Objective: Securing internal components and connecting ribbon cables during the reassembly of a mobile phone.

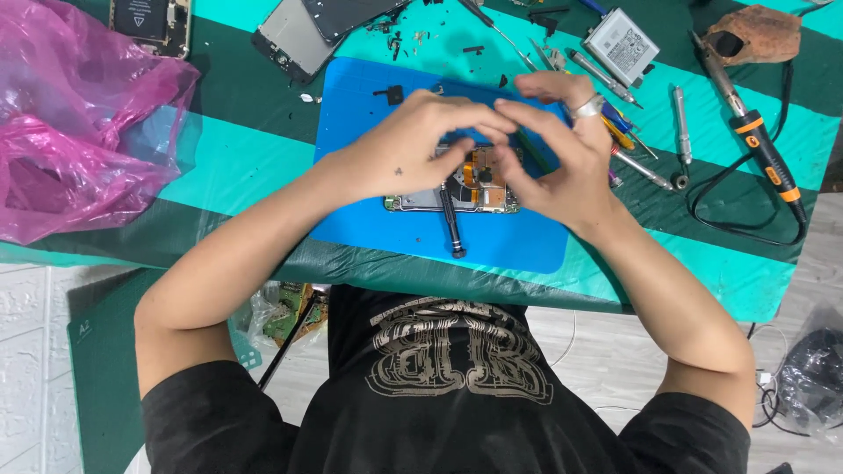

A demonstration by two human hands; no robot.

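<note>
counter (755, 272) covered in green-teal striped sheet | blue mat (369, 114) laid on it | opened phone (457, 189) held at mat centre | left hand (408, 149) and right hand (562, 167) curled over phone, fingers' grip unclear | screwdriver (450, 224) lying across phone's near edge

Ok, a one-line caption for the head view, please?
Both hands, left and right, meet fingertip to fingertip over an opened phone on a blue mat, a screwdriver lying across it.

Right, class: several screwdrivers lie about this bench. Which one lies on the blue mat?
The black-handled screwdriver, lying across the opened phone beneath both hands. The others lie off the mat, right of it.
</note>
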